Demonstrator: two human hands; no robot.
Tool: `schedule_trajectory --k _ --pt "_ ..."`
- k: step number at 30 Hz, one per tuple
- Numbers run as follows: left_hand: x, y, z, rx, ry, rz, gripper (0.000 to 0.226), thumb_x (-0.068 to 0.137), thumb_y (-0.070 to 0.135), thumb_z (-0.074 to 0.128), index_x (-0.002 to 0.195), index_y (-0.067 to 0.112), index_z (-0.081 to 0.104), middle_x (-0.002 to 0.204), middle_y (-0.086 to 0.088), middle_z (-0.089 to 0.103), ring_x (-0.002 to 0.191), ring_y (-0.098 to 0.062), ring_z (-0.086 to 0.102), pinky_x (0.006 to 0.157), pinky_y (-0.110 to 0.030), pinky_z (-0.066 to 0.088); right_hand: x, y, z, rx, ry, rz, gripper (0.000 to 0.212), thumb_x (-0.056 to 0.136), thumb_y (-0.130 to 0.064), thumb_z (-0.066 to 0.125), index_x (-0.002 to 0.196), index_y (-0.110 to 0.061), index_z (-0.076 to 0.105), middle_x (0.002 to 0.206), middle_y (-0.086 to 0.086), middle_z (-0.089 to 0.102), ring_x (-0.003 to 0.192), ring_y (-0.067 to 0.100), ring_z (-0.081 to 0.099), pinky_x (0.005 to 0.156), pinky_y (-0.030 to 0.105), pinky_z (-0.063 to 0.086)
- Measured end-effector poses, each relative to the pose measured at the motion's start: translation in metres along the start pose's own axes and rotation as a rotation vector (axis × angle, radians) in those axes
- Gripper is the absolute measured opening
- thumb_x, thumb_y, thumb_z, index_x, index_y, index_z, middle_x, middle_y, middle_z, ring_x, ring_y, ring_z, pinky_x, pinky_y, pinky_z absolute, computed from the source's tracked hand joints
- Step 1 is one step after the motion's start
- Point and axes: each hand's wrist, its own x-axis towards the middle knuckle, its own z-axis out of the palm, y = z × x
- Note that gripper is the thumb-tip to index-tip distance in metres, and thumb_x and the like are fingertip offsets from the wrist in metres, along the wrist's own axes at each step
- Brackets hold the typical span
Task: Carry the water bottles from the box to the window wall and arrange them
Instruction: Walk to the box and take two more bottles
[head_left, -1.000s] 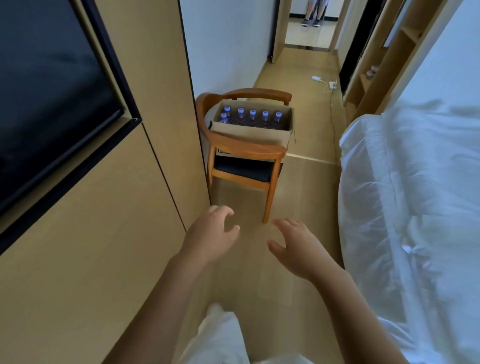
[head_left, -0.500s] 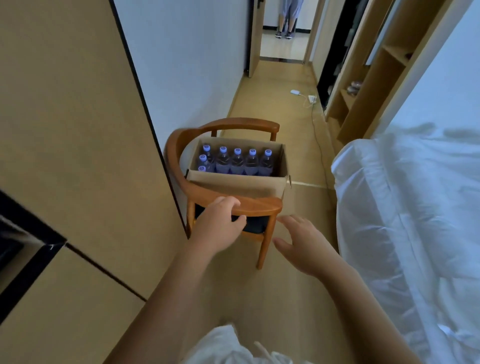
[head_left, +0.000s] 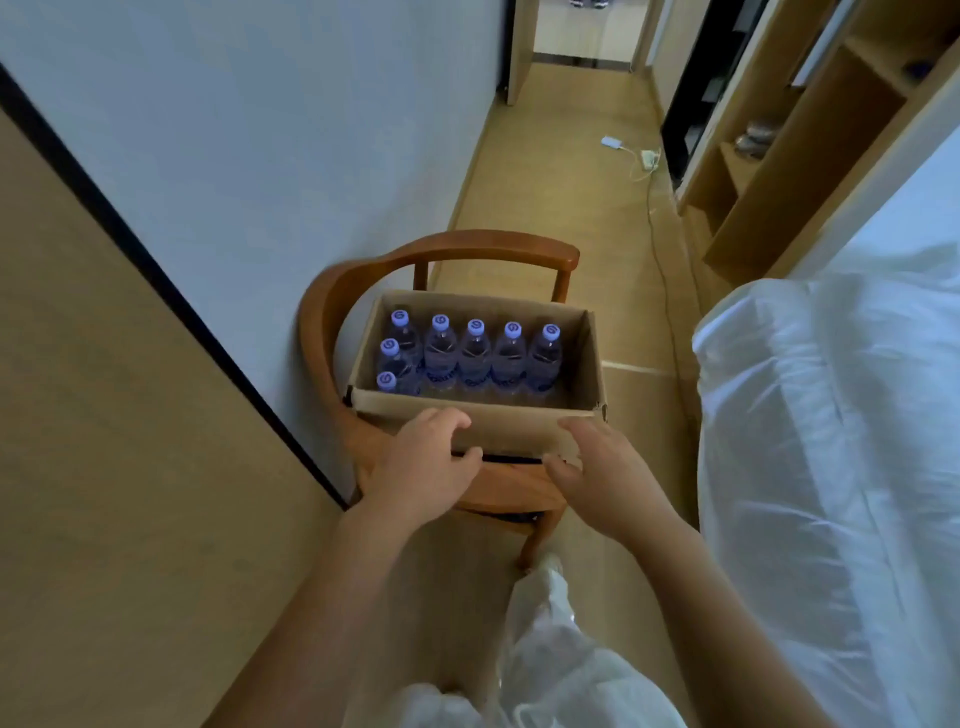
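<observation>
Both hands, left hand (head_left: 421, 462) & right hand (head_left: 605, 467), grip spread and empty, reach the near wall of the box (head_left: 498, 423) on a chair (head_left: 441, 249), where seven water bottles (head_left: 475, 358) stand at 12 o'clock, none carried yet.

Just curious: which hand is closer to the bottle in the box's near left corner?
Left. The left hand hovers just below that bottle at the box's near wall; the right hand is further right.
</observation>
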Motion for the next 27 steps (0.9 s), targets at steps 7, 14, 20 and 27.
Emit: schedule_trajectory --k 7,14,20,27 --pt "0.101 0.018 0.021 -0.031 -0.078 -0.108 0.039 0.093 0.036 0.054 0.129 0.022 0.048 0.126 0.005 0.049 0.109 -0.013 0.052 0.089 -0.030 0.044 0.131 0.038 0.004 0.364 -0.003 0.156 0.051 0.092 -0.034 0.055 0.138 -0.016 0.042 0.137 0.001 0.050 0.125 0.015 0.045 0.095 0.025 0.035" --pt "0.170 0.027 0.056 -0.075 -0.125 -0.220 0.038 0.093 0.036 0.054 0.128 0.022 0.049 0.125 0.006 0.049 0.100 -0.012 0.051 0.083 -0.027 0.042 0.234 0.082 0.041 0.504 -0.107 0.364 0.054 0.095 -0.033 0.050 0.142 -0.011 0.035 0.144 0.006 0.043 0.131 0.022 0.040 0.107 0.034 0.033" --pt "0.190 0.007 0.075 -0.152 -0.221 -0.325 0.037 0.091 0.035 0.057 0.126 0.024 0.051 0.123 0.009 0.049 0.102 -0.002 0.046 0.084 -0.019 0.036 0.297 0.102 0.078 0.531 -0.145 0.516 0.051 0.095 -0.033 0.049 0.141 -0.011 0.038 0.138 0.008 0.048 0.126 0.028 0.045 0.104 0.038 0.036" --pt "0.212 -0.015 0.077 -0.196 -0.329 -0.374 0.036 0.091 0.036 0.057 0.126 0.028 0.051 0.119 0.014 0.049 0.107 -0.004 0.049 0.088 -0.024 0.044 0.346 0.107 0.105 0.520 0.014 0.655 0.058 0.090 -0.027 0.060 0.141 -0.017 0.035 0.139 0.004 0.048 0.129 0.024 0.044 0.106 0.039 0.034"
